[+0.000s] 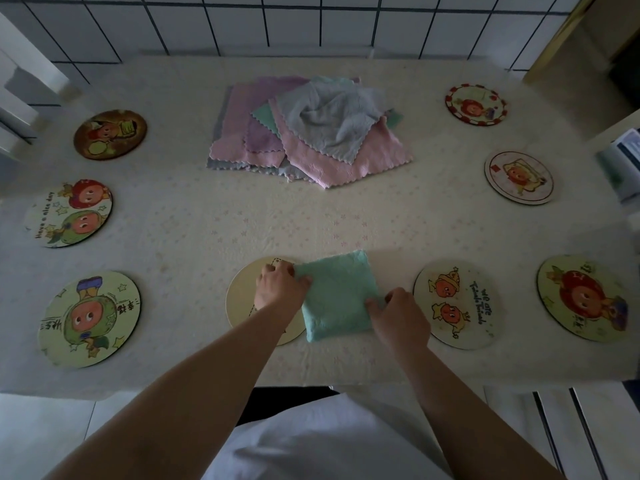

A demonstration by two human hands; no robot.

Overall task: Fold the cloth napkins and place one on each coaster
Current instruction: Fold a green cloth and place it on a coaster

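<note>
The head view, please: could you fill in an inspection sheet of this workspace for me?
Surface: table under a pale patterned cover.
Job's things: folded green napkin lies mostly on the cover, its left edge by the cream coaster; pile of unfolded napkins at the far middle; seven other coasters, all bare, such as the one right of the napkin.
Clutter: nothing seen.
Hands: left hand grips the napkin's left edge; right hand pinches its right edge.
Cables: nothing seen.
Surroundings: white tiled wall behind; unclear object at the right edge.
</note>
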